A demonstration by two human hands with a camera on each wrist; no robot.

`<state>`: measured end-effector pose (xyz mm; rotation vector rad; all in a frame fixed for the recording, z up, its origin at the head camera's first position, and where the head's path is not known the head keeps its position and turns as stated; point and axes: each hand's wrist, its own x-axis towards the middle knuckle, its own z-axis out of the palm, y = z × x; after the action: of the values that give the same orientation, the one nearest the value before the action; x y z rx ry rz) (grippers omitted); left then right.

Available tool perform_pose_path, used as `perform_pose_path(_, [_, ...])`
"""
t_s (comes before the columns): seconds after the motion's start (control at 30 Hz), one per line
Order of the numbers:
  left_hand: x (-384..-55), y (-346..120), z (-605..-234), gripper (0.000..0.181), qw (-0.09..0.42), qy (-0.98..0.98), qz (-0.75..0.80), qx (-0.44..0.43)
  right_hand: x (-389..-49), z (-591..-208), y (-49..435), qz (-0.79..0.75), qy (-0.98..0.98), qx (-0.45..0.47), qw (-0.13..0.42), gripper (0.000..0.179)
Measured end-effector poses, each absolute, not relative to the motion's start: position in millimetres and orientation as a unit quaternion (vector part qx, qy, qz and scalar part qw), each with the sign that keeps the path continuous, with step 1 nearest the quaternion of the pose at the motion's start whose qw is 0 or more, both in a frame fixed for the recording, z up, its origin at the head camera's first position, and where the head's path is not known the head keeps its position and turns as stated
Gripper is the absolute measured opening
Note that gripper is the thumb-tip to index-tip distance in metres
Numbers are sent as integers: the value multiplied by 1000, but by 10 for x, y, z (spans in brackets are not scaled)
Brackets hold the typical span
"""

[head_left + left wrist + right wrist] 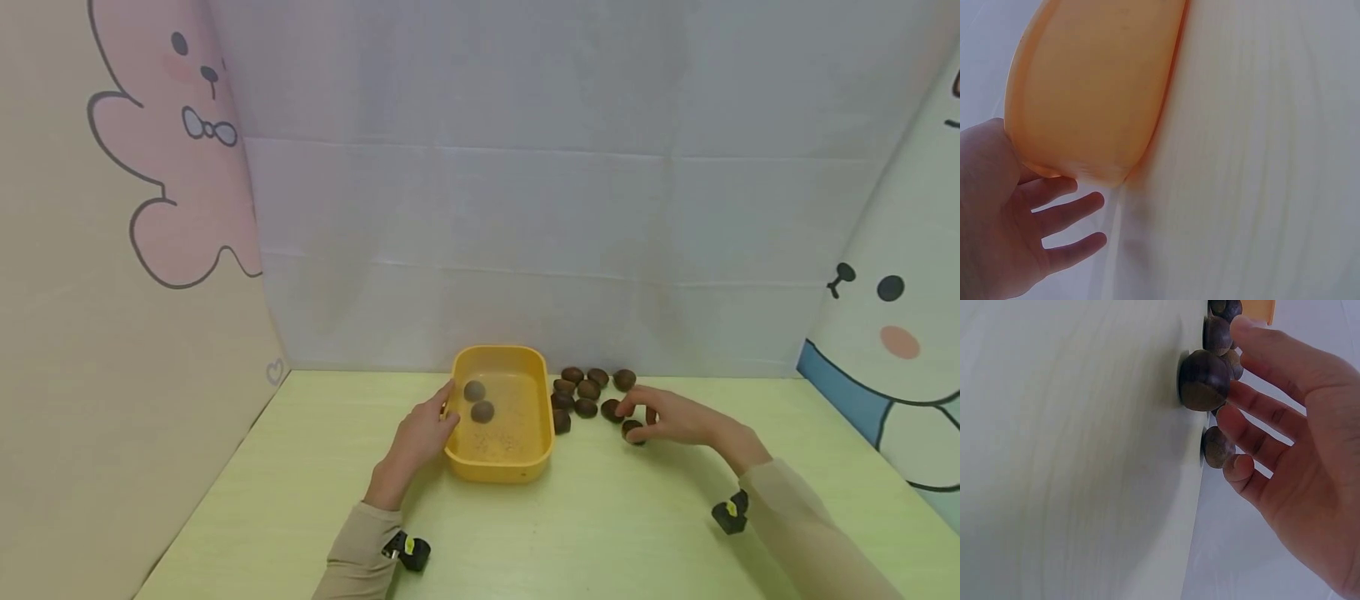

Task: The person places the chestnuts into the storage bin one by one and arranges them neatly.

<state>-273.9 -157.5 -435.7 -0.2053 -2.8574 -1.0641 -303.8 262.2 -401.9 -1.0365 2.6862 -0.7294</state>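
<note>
A yellow plastic box point(498, 472) stands on the table with two brown chestnuts point(482, 412) inside. My left hand point(423, 433) holds the box by its left side, thumb at the rim. The left wrist view shows the box wall point(1094, 94) close up, some fingers point(1075, 250) spread apart below it. Over the loose chestnuts right of the box is my right hand point(671, 417), fingers bent and parted. One chestnut point(1204, 381) sits on the table by its fingertips, and another point(1218, 448) lies beyond the fingers. I see no chestnut lifted.
Several more chestnuts point(587, 407) cluster against the right side of the box. A white cloth backdrop point(480, 208) hangs behind the pale table point(600, 533). Side panels with cartoon animals point(187, 208) border the table.
</note>
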Motion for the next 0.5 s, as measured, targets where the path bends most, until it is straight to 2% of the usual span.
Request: perform_pose_path(0.5, [-2748,-1572,-4356,59,40,-936,-345,-65,-3022,-4144,2707,-261,896,-345,99,44])
